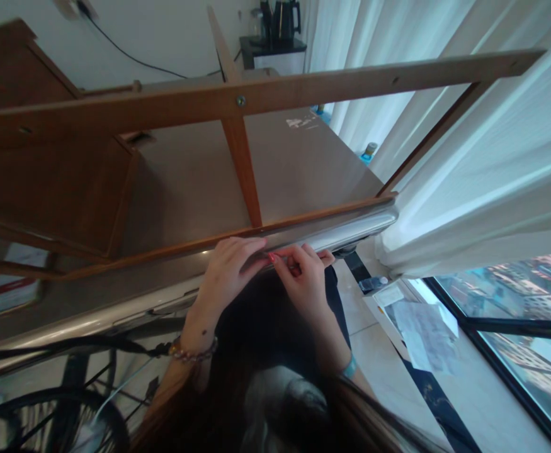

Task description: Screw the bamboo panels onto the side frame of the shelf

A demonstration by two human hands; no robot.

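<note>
My left hand (pixel 223 270) is at the table's near edge, fingers bent, with thumb and index finger reaching toward my other hand. My right hand (pixel 306 277) is curled in a pinch, its red-nailed fingertips meeting those of the left. Anything held between them is too small or hidden to make out. Just beyond the hands, a wooden frame (pixel 185 104) of long rails and cross slats stands on the grey table (pixel 190 182). A metal screw head (pixel 241 100) shows where a slat meets the upper rail.
A brown wooden panel piece (pixel 43 189) lies at the left, near a printed booklet (pixel 13 286). White curtains (pixel 445 138) hang at the right beside a window (pixel 530 289). Below left is a black spoked wheel (pixel 43 402). A kettle (pixel 284 22) stands at the back.
</note>
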